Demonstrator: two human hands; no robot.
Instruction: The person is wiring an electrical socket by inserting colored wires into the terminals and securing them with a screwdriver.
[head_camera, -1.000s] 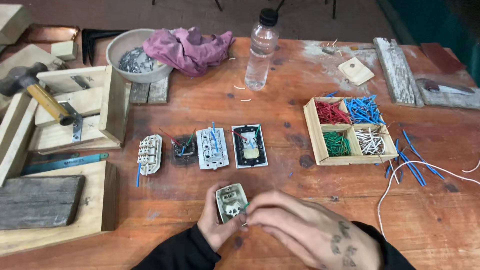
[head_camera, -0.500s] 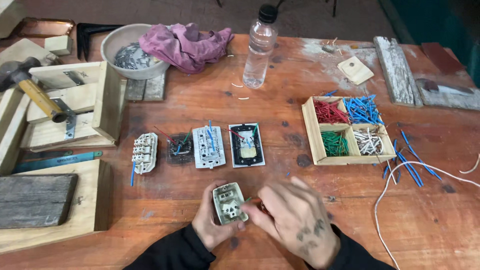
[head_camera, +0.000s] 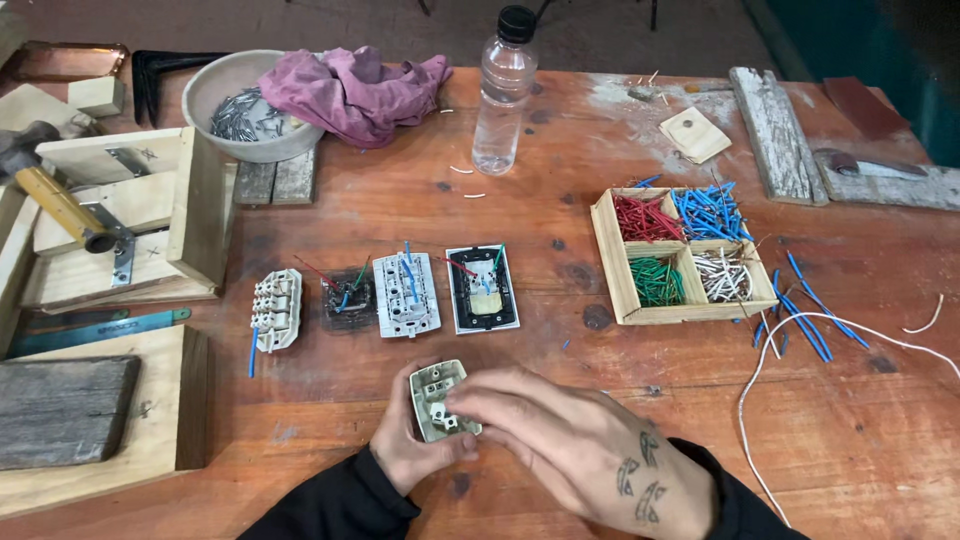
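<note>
At the far left we see a hammer (head_camera: 55, 195) lying across wooden frames (head_camera: 130, 215), with a dark plank (head_camera: 60, 410) in a tray below. Behind them a bowl (head_camera: 235, 105) of nails sits under one end of a pink rag (head_camera: 350, 90).

Mid-table runs a row of four parts: a white terminal block (head_camera: 277, 310), a dark module (head_camera: 347, 298), a white switch (head_camera: 405, 295) and a black-framed switch (head_camera: 482, 289), each just beside the next, short wires sticking out of them.

Near the front edge our left hand (head_camera: 405, 445) cups a small pale socket (head_camera: 440, 402) from below and the left, fingers closed round its body. Our right hand (head_camera: 570, 445) comes in from the right, its fingertips (head_camera: 462, 402) pinched on the socket's lower right face. The socket is just above the table, in front of the row.

A clear bottle (head_camera: 503, 95) stands upright behind. To the right a four-part wooden box (head_camera: 612, 270) holds red, blue, green and white wire pieces, one colour per compartment. Loose blue wires (head_camera: 810, 310) and a long white wire (head_camera: 800, 350) lie just right of it. Weathered boards (head_camera: 775, 135) rest at the far right corner.
</note>
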